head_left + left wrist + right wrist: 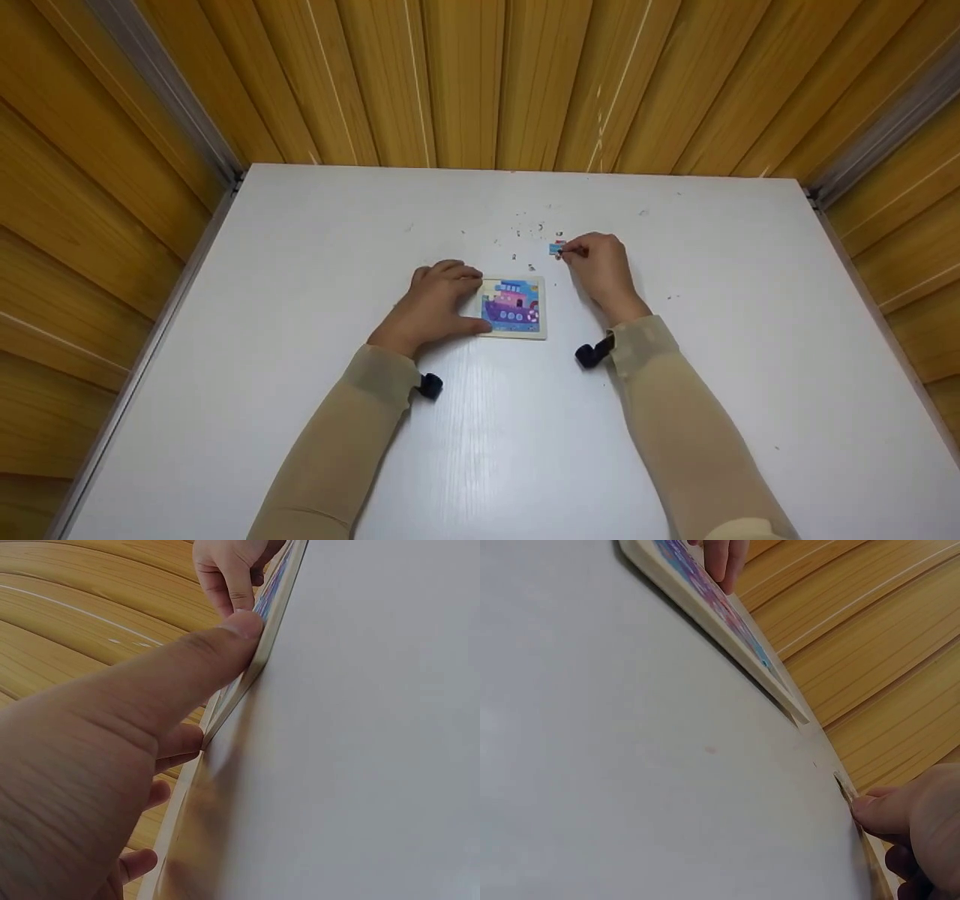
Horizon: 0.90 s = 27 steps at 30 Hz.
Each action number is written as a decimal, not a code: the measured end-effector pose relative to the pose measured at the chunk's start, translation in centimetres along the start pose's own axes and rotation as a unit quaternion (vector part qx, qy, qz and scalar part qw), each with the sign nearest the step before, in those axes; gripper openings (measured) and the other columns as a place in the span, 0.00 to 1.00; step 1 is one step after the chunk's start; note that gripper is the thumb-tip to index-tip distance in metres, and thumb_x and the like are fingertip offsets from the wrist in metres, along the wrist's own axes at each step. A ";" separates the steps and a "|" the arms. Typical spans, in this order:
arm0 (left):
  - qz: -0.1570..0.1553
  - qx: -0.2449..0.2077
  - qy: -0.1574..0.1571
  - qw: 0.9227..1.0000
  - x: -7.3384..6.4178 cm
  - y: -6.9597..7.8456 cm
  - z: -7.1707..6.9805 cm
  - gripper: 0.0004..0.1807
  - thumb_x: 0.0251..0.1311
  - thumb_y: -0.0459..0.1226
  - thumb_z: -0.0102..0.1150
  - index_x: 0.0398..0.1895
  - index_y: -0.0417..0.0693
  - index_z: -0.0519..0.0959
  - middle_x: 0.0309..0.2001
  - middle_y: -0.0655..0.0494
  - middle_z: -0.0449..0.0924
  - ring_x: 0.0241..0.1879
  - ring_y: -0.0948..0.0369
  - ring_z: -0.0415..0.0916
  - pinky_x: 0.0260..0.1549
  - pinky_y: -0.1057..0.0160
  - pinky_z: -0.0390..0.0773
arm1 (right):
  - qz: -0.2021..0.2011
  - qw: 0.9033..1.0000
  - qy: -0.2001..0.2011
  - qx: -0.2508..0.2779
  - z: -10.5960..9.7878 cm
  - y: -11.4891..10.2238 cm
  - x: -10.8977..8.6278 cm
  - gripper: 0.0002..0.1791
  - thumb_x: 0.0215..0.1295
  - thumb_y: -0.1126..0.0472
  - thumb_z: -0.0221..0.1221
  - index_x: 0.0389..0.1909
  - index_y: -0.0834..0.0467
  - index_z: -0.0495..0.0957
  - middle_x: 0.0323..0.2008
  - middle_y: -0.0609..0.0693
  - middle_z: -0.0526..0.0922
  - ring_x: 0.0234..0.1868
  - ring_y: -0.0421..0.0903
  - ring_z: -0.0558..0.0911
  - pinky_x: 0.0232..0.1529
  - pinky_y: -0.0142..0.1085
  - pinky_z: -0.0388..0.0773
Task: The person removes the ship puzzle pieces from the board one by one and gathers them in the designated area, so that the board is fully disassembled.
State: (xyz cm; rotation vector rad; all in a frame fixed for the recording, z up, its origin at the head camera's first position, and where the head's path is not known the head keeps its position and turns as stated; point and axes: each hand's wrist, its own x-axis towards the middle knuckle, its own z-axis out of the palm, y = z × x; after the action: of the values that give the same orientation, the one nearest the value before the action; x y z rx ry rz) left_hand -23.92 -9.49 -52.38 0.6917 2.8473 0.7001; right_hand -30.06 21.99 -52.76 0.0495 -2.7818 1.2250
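Note:
A small framed jigsaw puzzle (512,306) with a purple and pink boat picture lies flat on the white table. Bare pale tray shows at its upper left. My left hand (439,304) holds the frame's left side, thumb at the lower corner and index finger at the upper one; the left wrist view shows the thumb (244,624) over the pale rim. Beyond the frame's upper right, my right hand (604,270) pinches a small blue puzzle piece (555,249) with some red on it. In the right wrist view the piece (844,784) appears edge-on and tilted at the fingertips.
Small dark specks and bits (531,267) are scattered on the table (300,300) behind the puzzle. Yellow wood-look panels (465,82) stand along the back and both sides. A black wrist camera (589,355) juts inward from the right cuff, another (430,386) from the left.

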 end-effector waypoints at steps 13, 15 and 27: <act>-0.001 0.004 -0.003 1.000 -0.1 -0.2 0.2 0.48 0.62 0.64 0.80 0.80 0.52 0.80 0.81 0.58 0.77 0.88 0.51 0.61 0.87 0.37 0.56 | -0.007 1.000 0.005 0.013 0.6 -0.9 -0.4 0.08 0.78 0.66 0.68 0.51 0.62 0.92 0.56 0.60 0.90 0.59 0.56 0.82 0.65 0.51 0.81; -0.002 0.005 -0.003 1.000 -0.1 -0.1 0.2 0.48 0.62 0.64 0.80 0.80 0.52 0.80 0.81 0.58 0.77 0.88 0.51 0.61 0.87 0.37 0.56 | -0.007 1.000 0.007 0.026 0.7 -1.2 -0.5 0.09 0.78 0.63 0.68 0.52 0.61 0.92 0.57 0.60 0.90 0.58 0.56 0.81 0.65 0.51 0.79; -0.003 0.006 0.000 1.000 0.2 0.2 0.1 0.47 0.61 0.64 0.80 0.80 0.53 0.81 0.80 0.59 0.78 0.86 0.52 0.63 0.86 0.39 0.58 | -0.020 0.993 -0.054 0.100 1.7 -2.9 -1.7 0.14 0.78 0.58 0.69 0.57 0.61 0.90 0.55 0.59 0.89 0.53 0.52 0.80 0.57 0.44 0.78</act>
State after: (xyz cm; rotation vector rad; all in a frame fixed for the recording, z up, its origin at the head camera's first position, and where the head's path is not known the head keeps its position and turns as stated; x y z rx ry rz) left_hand -24.00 -9.19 -52.40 0.6841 2.8553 0.6833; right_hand -28.28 18.75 -51.91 0.1913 -2.7200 1.5304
